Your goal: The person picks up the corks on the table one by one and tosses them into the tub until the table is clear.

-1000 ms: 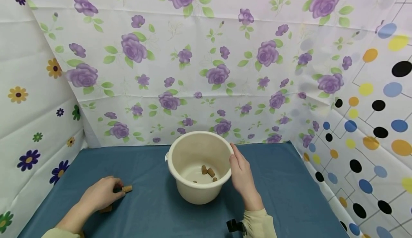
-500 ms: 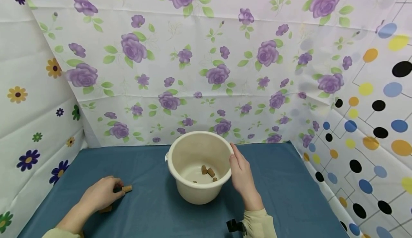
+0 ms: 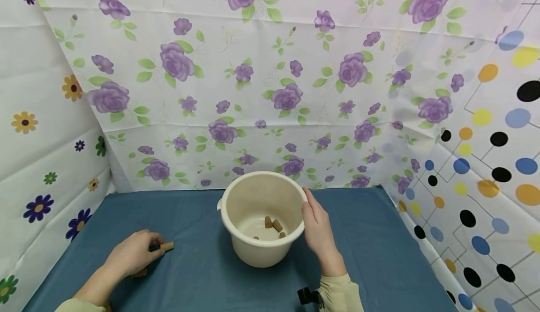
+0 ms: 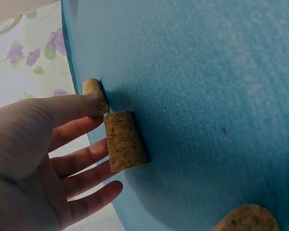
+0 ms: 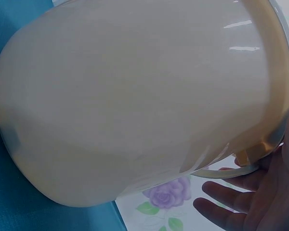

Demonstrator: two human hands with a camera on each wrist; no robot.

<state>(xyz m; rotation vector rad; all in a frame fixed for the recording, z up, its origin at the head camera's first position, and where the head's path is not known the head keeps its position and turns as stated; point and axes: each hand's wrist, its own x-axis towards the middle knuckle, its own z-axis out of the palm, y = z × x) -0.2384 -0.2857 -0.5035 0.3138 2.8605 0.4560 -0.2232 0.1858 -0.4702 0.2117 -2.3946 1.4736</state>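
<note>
My left hand [image 3: 132,254] is low over the cloth at the left, pinching a cork stopper [image 3: 167,246] between thumb and index finger. In the left wrist view, a second cork [image 4: 125,142] stands by the other fingers, and part of a third cork [image 4: 250,220] shows at the bottom edge. A cream plastic bucket [image 3: 259,255] stands upright mid-table, several corks [image 3: 268,222] lying on its floor. My right hand [image 3: 317,230] holds the bucket's rim at its right side. In the right wrist view, those fingers [image 5: 226,195] are near the bucket's handle [image 5: 226,173].
A blue cloth [image 3: 190,213] covers the table. Behind it hangs a white sheet with purple roses [image 3: 287,97]. Patterned sheets close off both sides, one with flowers [image 3: 38,208], the other with coloured dots [image 3: 481,245].
</note>
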